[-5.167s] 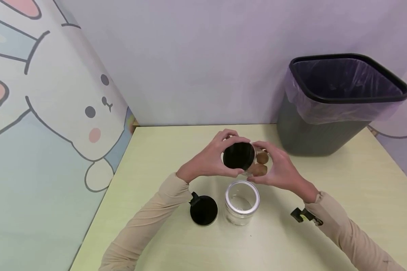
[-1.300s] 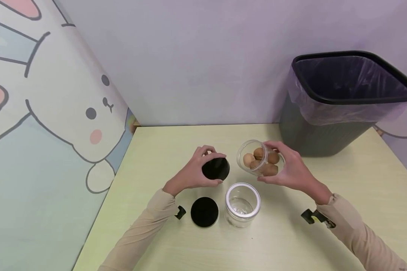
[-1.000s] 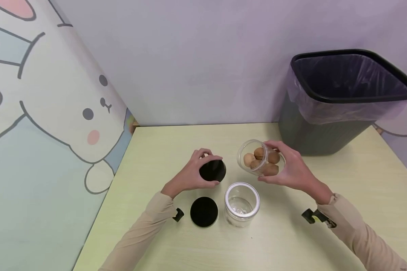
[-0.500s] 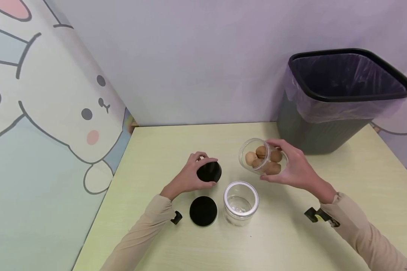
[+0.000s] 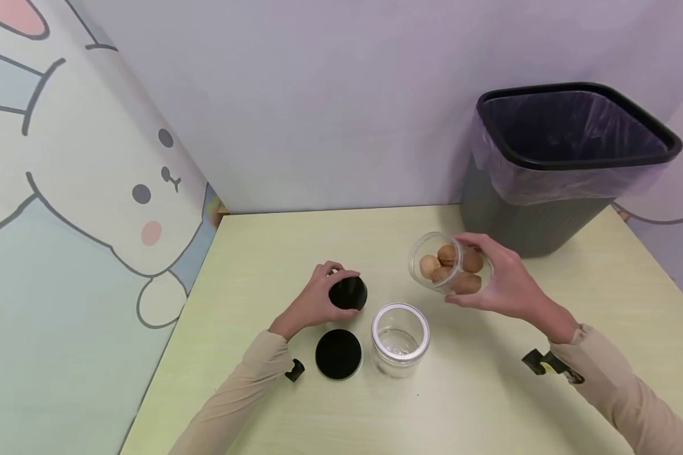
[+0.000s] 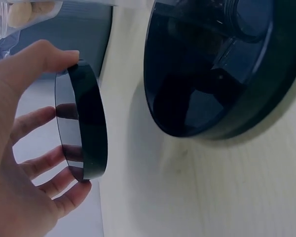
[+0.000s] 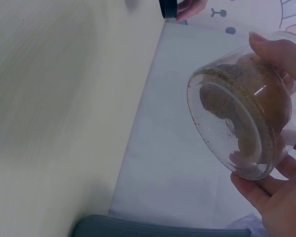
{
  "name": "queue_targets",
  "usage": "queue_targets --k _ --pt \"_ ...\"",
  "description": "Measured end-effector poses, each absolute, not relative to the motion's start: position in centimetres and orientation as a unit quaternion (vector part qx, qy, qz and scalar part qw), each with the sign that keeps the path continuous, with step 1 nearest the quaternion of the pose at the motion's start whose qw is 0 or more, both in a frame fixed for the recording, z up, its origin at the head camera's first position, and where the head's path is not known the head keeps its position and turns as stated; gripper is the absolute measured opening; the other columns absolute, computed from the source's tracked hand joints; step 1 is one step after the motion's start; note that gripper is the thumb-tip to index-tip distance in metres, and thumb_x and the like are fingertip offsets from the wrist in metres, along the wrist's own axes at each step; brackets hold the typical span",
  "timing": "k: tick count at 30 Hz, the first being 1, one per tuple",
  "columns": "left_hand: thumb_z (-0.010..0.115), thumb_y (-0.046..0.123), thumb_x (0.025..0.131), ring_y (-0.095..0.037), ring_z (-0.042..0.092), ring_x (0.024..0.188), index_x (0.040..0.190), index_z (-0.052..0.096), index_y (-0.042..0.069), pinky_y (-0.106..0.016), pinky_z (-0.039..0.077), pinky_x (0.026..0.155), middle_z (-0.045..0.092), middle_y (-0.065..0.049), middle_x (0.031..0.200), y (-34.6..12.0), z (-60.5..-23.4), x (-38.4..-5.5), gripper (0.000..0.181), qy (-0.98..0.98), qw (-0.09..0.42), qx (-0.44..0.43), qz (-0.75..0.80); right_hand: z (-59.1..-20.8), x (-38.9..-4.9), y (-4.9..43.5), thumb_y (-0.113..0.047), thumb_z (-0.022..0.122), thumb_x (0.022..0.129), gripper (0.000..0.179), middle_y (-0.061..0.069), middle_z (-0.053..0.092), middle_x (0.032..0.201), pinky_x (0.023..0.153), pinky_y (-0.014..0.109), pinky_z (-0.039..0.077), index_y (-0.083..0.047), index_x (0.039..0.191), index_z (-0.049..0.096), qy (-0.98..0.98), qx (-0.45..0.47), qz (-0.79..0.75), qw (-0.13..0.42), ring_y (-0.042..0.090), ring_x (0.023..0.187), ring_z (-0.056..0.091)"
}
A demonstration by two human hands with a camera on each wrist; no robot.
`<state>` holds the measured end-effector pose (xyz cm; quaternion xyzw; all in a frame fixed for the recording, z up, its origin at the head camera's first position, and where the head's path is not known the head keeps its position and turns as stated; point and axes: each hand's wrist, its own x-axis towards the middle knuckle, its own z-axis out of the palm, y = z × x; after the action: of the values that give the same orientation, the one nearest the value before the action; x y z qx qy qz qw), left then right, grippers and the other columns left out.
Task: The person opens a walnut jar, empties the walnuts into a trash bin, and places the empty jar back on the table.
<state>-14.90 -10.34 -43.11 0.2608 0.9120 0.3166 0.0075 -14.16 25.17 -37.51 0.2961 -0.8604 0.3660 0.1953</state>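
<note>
My left hand [image 5: 317, 298] grips a black jar lid [image 6: 91, 121] by its edge, thumb on one side and fingers on the other. In my right hand [image 5: 503, 281] is a clear jar [image 7: 232, 118], tilted with its uncovered mouth toward the left. Several brown walnuts [image 5: 465, 282] lie inside it, and crumbs cling near its base in the right wrist view. Below the hands, a second clear jar [image 5: 398, 363] stands upright without a lid. A second black lid [image 5: 338, 354] lies flat on the table just left of that jar.
A grey trash bin [image 5: 509, 221] with a black rim and a plastic liner stands at the table's back right. A pale wall rises behind the pale wooden table [image 5: 296, 411], and a rabbit-painted wall [image 5: 108, 189] borders its left side.
The black lid has come off the walnut jar. My left hand has carried it left and lower, over the table lid; my right hand has moved the jar slightly right, walnuts still inside.
</note>
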Motion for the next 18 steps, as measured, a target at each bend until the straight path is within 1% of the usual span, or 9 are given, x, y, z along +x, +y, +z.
queue_targets --k 5,10,18 --pt "0.083 0.037 0.069 -0.019 0.035 0.107 0.127 0.060 0.021 -0.039 0.043 0.084 0.042 -0.003 0.120 -10.3 -43.7 -14.9 0.064 0.918 0.016 0.250 0.306 -37.3 -13.8 25.8 -0.022 0.097 0.039 0.101 0.001 0.060 0.117 0.085 0.010 0.036 -0.010 0.129 0.052 -0.866 0.290 0.355 0.202 0.004 0.101 0.054" --pt "0.082 0.038 0.069 -0.019 0.038 0.108 0.127 0.059 0.024 -0.040 0.043 0.084 0.042 -0.003 0.122 -10.2 -43.9 -14.9 0.064 0.924 0.023 0.237 0.298 -37.0 -13.5 26.3 -0.021 0.097 0.038 0.101 0.001 0.061 0.115 0.084 0.010 0.036 -0.008 0.128 0.053 -0.866 0.292 0.348 0.207 0.003 0.099 0.054" --pt "0.081 0.040 0.070 -0.020 0.037 0.109 0.128 0.059 0.023 -0.042 0.043 0.082 0.042 -0.005 0.123 -10.2 -44.2 -14.8 0.065 0.932 0.044 0.222 0.282 -36.7 -13.4 27.3 -0.022 0.097 0.036 0.103 0.000 0.060 0.115 0.084 0.009 0.035 -0.009 0.128 0.053 -0.869 0.290 0.342 0.212 -0.001 0.100 0.052"
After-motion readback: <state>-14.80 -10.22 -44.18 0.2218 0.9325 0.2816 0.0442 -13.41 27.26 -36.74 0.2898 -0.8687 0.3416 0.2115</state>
